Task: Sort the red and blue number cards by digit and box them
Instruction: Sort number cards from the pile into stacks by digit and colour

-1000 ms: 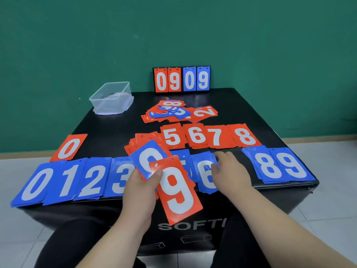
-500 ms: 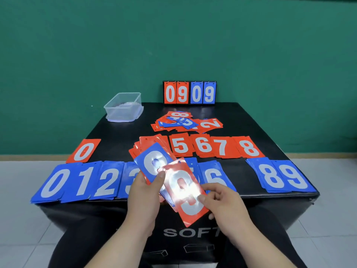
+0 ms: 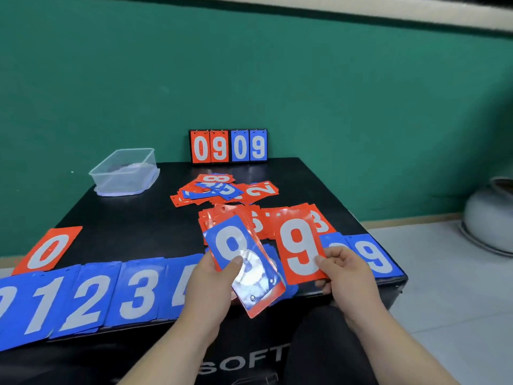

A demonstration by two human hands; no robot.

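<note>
My left hand (image 3: 213, 284) grips a fanned stack of cards (image 3: 244, 262) with a blue card on top, held over the table's near edge. My right hand (image 3: 344, 273) pinches a single red 9 card (image 3: 299, 248) by its lower right corner, just right of the stack. Blue piles lie in a row along the front: 1 (image 3: 41, 307), 2 (image 3: 88, 298), 3 (image 3: 141, 290), and a blue 9 (image 3: 374, 259) at the right. A lone red 0 card (image 3: 48, 251) lies at the left. Red piles (image 3: 319, 220) sit behind my hands, mostly hidden.
A clear plastic box (image 3: 125, 170) stands at the back left of the black table (image 3: 125, 218). An unsorted heap of red and blue cards (image 3: 222, 188) lies mid-table. A flip scoreboard (image 3: 229, 145) reading 0909 stands at the back edge. A grey pot (image 3: 491, 215) sits on the floor, right.
My right hand has taken the red 9 card off the stack and carried it to the right. The camera has moved closer and turned right.
</note>
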